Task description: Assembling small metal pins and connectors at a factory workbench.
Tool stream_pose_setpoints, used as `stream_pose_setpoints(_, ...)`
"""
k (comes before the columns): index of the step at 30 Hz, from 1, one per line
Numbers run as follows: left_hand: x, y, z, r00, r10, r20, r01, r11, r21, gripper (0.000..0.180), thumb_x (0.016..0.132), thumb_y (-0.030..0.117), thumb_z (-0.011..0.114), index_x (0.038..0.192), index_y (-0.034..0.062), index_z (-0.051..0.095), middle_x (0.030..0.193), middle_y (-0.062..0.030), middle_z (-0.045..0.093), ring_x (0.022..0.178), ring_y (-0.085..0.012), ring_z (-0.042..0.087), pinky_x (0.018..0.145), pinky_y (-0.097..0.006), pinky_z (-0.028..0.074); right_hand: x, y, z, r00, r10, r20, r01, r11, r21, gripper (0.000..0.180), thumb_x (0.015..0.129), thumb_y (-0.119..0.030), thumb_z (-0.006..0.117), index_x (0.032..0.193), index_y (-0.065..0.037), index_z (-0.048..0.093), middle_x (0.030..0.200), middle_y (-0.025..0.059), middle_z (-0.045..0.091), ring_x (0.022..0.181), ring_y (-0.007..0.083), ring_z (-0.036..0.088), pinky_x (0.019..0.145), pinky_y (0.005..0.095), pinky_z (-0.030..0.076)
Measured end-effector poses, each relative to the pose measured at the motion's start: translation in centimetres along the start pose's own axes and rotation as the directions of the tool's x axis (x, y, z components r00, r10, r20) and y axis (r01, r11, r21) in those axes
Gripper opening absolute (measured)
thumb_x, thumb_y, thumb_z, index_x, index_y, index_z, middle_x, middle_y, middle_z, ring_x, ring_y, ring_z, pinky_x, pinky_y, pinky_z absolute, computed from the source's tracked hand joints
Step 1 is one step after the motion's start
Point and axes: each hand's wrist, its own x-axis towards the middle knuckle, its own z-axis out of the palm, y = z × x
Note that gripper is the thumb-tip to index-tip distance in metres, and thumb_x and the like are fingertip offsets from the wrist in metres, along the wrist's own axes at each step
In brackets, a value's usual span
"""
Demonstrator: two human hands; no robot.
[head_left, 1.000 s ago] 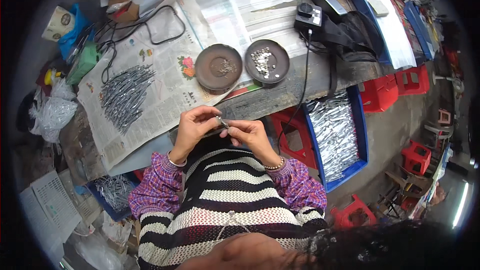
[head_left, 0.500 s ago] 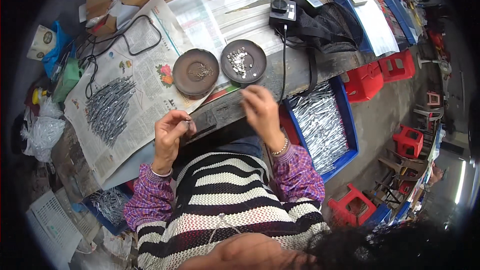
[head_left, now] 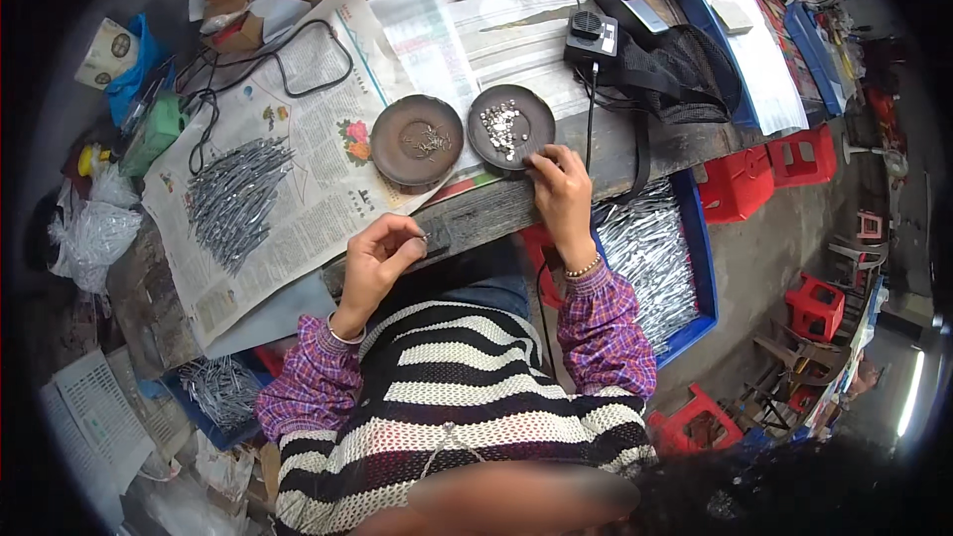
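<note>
My left hand [head_left: 375, 266] is closed in a pinch above the table's front edge. A tiny metallic bit shows at its fingertips, too small to name. My right hand [head_left: 564, 197] reaches to the near right rim of a dark round dish [head_left: 536, 117]. Its thumb and fingers are together there, and whatever they hold is hidden. Small shiny silver pieces [head_left: 499, 126] lie scattered in that dish. Left of it stands a second brown dish [head_left: 389, 154], holding a little heap of thin brass-coloured pins [head_left: 427, 142].
A pile of slim grey metal parts [head_left: 238, 199] lies on newspaper [head_left: 328, 154] at left. A blue tray [head_left: 707, 278] full of similar shiny parts sits right of my right arm. A black box with a cable [head_left: 592, 38] stands behind the dishes. Red stools [head_left: 735, 184] are at right.
My right hand has moved up to the right dish's rim. My left hand stays pinched near the table edge. The whole view has shifted slightly.
</note>
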Motion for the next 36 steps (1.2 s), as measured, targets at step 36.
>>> stream_pose_setpoints(36, -0.3, -1.0, 0.5, 0.999, -0.002, 0.037, 0.002, 1.0, -0.009, 0.022, 0.085, 0.0, 0.058, 0.107, -0.0012, 0.061, 0.089, -0.001, 0.062, 0.074, -0.0049, 0.054, 0.065, -0.018, 0.043, -4.9, -9.1, 3.3, 0.778, 0.314, 0.545, -0.56, -0.047, 0.827, 0.019, 0.08, 0.004, 0.066, 0.094, -0.001, 0.054, 0.09, 0.0011, 0.058, 0.083, 0.0085, 0.059, 0.076, 0.022, 0.05)
